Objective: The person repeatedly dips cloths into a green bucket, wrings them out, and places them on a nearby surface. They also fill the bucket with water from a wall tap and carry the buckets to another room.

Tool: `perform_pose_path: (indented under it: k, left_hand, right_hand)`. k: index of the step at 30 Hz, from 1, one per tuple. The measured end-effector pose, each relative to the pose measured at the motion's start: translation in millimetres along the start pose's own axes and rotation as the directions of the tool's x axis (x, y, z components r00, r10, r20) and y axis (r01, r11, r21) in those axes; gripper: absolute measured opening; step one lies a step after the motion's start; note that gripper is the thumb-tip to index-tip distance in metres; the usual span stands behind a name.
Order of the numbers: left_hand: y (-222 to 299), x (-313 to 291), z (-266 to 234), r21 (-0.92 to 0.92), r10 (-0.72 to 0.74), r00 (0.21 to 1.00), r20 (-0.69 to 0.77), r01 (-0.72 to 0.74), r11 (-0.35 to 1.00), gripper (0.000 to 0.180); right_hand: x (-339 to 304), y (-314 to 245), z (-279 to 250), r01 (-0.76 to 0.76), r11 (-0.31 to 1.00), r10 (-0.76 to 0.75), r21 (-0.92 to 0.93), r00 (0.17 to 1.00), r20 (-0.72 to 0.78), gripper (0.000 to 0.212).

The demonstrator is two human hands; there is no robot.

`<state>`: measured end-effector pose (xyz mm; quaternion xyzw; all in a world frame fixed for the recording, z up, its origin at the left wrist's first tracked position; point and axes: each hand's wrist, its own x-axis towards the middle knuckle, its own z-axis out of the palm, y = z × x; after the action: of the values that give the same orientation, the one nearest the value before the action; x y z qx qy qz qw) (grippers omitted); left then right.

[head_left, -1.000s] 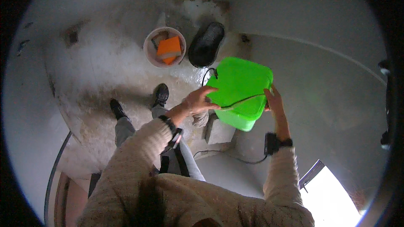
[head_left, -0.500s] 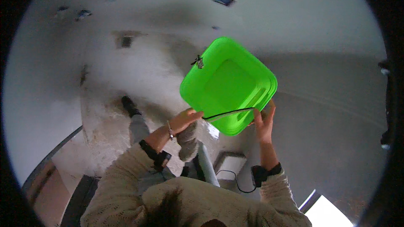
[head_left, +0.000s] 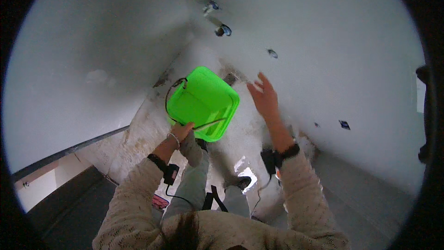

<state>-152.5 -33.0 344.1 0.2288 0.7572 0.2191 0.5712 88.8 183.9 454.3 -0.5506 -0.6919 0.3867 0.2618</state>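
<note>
A bright green plastic bin (head_left: 203,99) with rounded corners hangs tilted in front of me, its open top facing up. My left hand (head_left: 181,132) is closed at its near left rim, gripping a thin strap (head_left: 209,124) that crosses the near side. A dark length of this strap also loops up the left side to a knot at the far left corner. Below that hand dangles a greyish-beige cloth (head_left: 190,150), which seems held in the same grip. My right hand (head_left: 263,96) is raised to the right of the bin, apart from it, fingers spread and empty.
White walls meet in a corner ahead, with pipe fittings (head_left: 223,30) on the right one. The floor (head_left: 138,153) is stained, with a wet, shiny patch near my shoe (head_left: 241,183). A dark ledge (head_left: 69,199) stands at lower left.
I have turned toward the left corner. The bin has moved left in view with my left hand. My right hand has let go of the strap and bin and lifted away, opening.
</note>
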Motion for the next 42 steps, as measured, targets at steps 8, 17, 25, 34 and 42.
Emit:
perform_pose_path:
  k: [8, 17, 25, 34, 42]
  left_hand:
    - [74, 122, -55, -0.079, 0.081, 0.993, -0.082, -0.088, 0.993, 0.074]
    - [97, 195, -88, 0.170, 0.152, 0.955, -0.256, -0.110, 0.979, 0.071]
    - [111, 211, -96, 0.145, 0.034, 0.961, -0.274, 0.006, 0.989, 0.065]
    - [114, 269, -122, 0.092, 0.036, 0.999, -0.022, -0.034, 0.995, 0.063]
    - [100, 291, -116, 0.158, 0.147, 0.987, 0.063, -0.156, 0.975, 0.065]
  right_hand:
    - [241, -76, 94, -0.044, 0.987, 0.055, -0.157, 0.996, 0.066, 0.067]
    - [312, -65, 136, 0.323, 0.599, -0.075, -0.732, 0.934, 0.350, 0.035]
    - [315, -44, 116, 0.294, 0.418, -0.053, -0.860, 0.953, 0.300, 0.017]
    - [321, -35, 120, 0.382, 0.539, -0.326, -0.751, 0.916, 0.232, 0.019]
    - [319, -38, 118, 0.372, 0.624, -0.315, -0.688, 0.925, 0.214, 0.016]
